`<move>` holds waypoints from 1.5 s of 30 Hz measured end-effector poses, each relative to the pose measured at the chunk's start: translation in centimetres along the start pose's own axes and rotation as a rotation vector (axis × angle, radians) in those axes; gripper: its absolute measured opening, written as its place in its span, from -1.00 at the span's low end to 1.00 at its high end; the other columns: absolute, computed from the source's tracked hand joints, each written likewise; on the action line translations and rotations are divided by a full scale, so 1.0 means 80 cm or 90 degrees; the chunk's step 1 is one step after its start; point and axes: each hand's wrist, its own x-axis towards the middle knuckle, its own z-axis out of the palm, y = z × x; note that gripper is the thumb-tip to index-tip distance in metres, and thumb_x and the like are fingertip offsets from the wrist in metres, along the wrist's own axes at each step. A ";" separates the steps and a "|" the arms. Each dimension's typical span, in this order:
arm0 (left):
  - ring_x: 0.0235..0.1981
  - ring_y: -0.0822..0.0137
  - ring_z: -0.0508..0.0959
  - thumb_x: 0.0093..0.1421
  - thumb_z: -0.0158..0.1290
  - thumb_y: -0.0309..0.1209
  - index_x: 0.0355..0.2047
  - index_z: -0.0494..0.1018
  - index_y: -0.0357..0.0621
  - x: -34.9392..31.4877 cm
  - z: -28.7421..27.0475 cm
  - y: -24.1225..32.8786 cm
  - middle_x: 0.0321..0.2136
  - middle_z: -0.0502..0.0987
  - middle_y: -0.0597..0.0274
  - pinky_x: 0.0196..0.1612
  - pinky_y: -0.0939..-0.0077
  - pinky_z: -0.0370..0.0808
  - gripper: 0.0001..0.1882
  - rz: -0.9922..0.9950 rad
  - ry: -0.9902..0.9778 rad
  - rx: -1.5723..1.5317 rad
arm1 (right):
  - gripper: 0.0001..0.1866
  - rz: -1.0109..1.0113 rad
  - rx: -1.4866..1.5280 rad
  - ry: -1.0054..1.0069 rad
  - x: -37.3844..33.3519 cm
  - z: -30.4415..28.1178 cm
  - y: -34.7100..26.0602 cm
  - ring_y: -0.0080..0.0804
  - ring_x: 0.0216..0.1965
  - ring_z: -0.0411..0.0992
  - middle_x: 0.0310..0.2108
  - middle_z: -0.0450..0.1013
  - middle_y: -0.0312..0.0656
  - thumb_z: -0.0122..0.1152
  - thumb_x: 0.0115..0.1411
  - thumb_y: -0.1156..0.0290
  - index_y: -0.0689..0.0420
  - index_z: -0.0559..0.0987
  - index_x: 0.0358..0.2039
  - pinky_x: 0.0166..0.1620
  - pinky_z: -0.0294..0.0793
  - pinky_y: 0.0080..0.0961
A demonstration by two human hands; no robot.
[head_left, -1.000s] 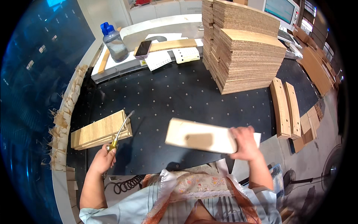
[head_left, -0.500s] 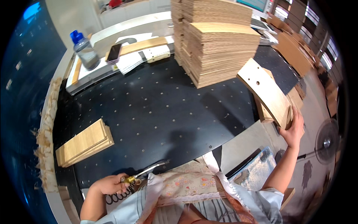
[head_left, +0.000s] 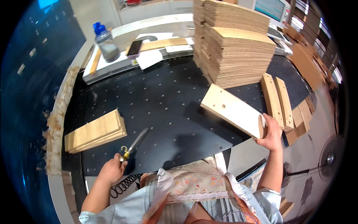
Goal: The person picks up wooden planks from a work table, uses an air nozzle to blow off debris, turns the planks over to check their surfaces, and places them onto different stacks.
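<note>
My left hand is closed round an air blow gun with a brass-coloured body and a long thin nozzle pointing up and away over the black table. A black coiled hose hangs beside that wrist. On the right, my right hand grips the near end of a pale wooden board. This board has a few drilled holes near its far end and is held tilted above the table; whether it is one board or several together I cannot tell. Fingers cover part of its near end.
Thin wooden boards lie stacked at the left on the dotted black table. A tall stack of boards stands at the back. Drilled wooden pieces lie at the right edge. A bottle and a phone rest on the back ledge.
My right hand has brought the board leftward, in over the table, uncovering the drilled pieces at the right edge. My left hand has raised the blow gun forward, its nozzle now pointing more steeply away.
</note>
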 end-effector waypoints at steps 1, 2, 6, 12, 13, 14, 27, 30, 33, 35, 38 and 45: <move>-0.29 -0.22 0.52 0.26 -0.06 -0.21 -0.14 0.26 -0.26 -0.010 -0.004 -0.003 -0.41 0.53 -0.25 -0.23 0.00 0.44 -0.65 0.008 -0.051 -0.009 | 0.02 -0.022 0.031 -0.031 0.007 0.016 -0.007 0.08 0.00 0.28 -0.06 0.35 0.05 0.43 -0.55 0.27 0.15 0.35 0.11 0.11 0.22 -0.14; -0.29 -0.22 0.52 0.26 -0.06 -0.21 -0.14 0.26 -0.26 -0.014 -0.009 -0.010 -0.41 0.53 -0.25 -0.22 0.00 0.44 -0.65 -0.038 -0.037 0.007 | 0.02 -0.036 0.044 -0.058 0.012 0.030 -0.013 0.08 0.00 0.28 -0.06 0.35 0.04 0.44 -0.55 0.26 0.15 0.36 0.10 0.12 0.21 -0.13; -0.46 -0.09 0.55 0.25 -0.03 -0.26 -0.17 0.28 -0.27 -0.033 -0.064 0.006 -0.53 0.52 -0.11 -0.36 0.14 0.45 -0.69 -0.293 0.076 -0.093 | 0.03 -0.074 0.076 -0.151 0.034 0.065 -0.043 0.02 0.01 0.29 -0.06 0.35 0.01 0.49 -0.59 0.26 0.11 0.38 0.09 0.16 0.16 -0.08; -0.59 0.15 0.48 0.28 -0.07 -0.36 -0.28 0.27 -0.22 -0.069 -0.066 -0.026 -0.62 0.42 -0.05 -0.52 0.22 0.39 -0.82 -0.336 0.296 -0.070 | 0.00 -0.093 0.113 -0.203 0.018 0.054 -0.025 0.01 -0.02 0.31 -0.09 0.38 0.01 0.45 -0.59 0.27 0.14 0.38 0.06 0.13 0.18 -0.10; -0.59 0.25 0.46 0.28 -0.09 -0.39 -0.24 0.29 -0.22 -0.074 -0.069 -0.020 -0.61 0.43 0.05 -0.53 0.30 0.39 -0.85 -0.373 0.176 -0.214 | 0.00 -0.069 0.093 -0.190 0.012 0.045 -0.022 0.03 -0.05 0.31 -0.10 0.38 0.01 0.44 -0.60 0.29 0.14 0.38 0.06 0.11 0.19 -0.11; -0.62 0.38 0.43 0.27 -0.06 -0.38 -0.27 0.29 -0.20 -0.077 -0.063 -0.007 -0.63 0.42 0.20 -0.55 0.43 0.39 -0.85 -0.347 0.032 -0.342 | 0.00 -0.052 0.075 -0.176 0.005 0.036 -0.015 0.03 -0.05 0.31 -0.09 0.38 0.01 0.43 -0.60 0.30 0.15 0.38 0.06 0.10 0.21 -0.13; -0.59 0.42 0.50 0.26 0.03 -0.39 -0.27 0.43 -0.21 -0.175 -0.069 -0.132 -0.56 0.52 0.23 -0.53 0.54 0.46 -0.86 -0.563 -0.305 -0.576 | 0.00 0.183 -0.001 0.024 -0.073 -0.051 0.056 -0.05 0.06 0.30 0.00 0.33 -0.05 0.34 -0.49 0.55 0.12 0.30 0.17 0.12 0.28 -0.28; -0.59 0.42 0.50 0.26 0.04 -0.38 -0.29 0.44 -0.20 -0.172 -0.072 -0.114 -0.57 0.52 0.24 -0.52 0.54 0.46 -0.86 -0.545 -0.333 -0.604 | 0.01 0.196 -0.010 0.018 -0.078 -0.050 0.059 -0.04 0.06 0.29 0.01 0.34 -0.04 0.34 -0.50 0.53 0.10 0.31 0.16 0.15 0.27 -0.27; -0.59 0.42 0.50 0.29 -0.03 -0.36 -0.24 0.41 -0.22 -0.157 -0.072 -0.087 -0.57 0.52 0.23 -0.51 0.57 0.44 -0.83 -0.369 -0.341 -0.724 | 0.01 0.208 -0.047 -0.010 -0.073 -0.052 0.055 0.01 0.09 0.27 0.04 0.34 -0.01 0.39 -0.51 0.48 0.13 0.32 0.15 0.17 0.24 -0.22; -0.63 0.43 0.47 0.30 -0.06 -0.37 -0.18 0.36 -0.21 -0.133 -0.060 -0.081 -0.59 0.50 0.22 -0.55 0.56 0.41 -0.82 -0.326 -0.117 -0.704 | 0.00 0.174 -0.036 -0.011 -0.075 -0.049 0.055 0.01 0.09 0.26 0.03 0.34 -0.01 0.39 -0.51 0.48 0.13 0.33 0.14 0.17 0.23 -0.20; -0.64 0.35 0.47 0.27 -0.04 -0.37 -0.20 0.28 -0.25 -0.085 -0.054 -0.042 -0.59 0.47 0.13 -0.56 0.47 0.37 -0.79 -0.397 0.050 -0.372 | 0.00 0.161 0.009 -0.064 -0.077 -0.042 0.048 0.03 0.03 0.27 -0.04 0.36 -0.01 0.40 -0.55 0.45 0.14 0.34 0.11 0.14 0.24 -0.21; -0.65 0.23 0.49 0.29 -0.07 -0.38 -0.21 0.29 -0.26 -0.010 -0.101 0.002 -0.59 0.47 0.08 -0.57 0.37 0.39 -0.81 -0.310 0.215 -0.238 | -0.06 -0.010 0.088 -0.204 -0.099 -0.011 -0.016 0.02 -0.08 0.30 -0.13 0.36 0.02 0.43 -0.60 0.30 0.16 0.41 0.00 0.07 0.26 -0.15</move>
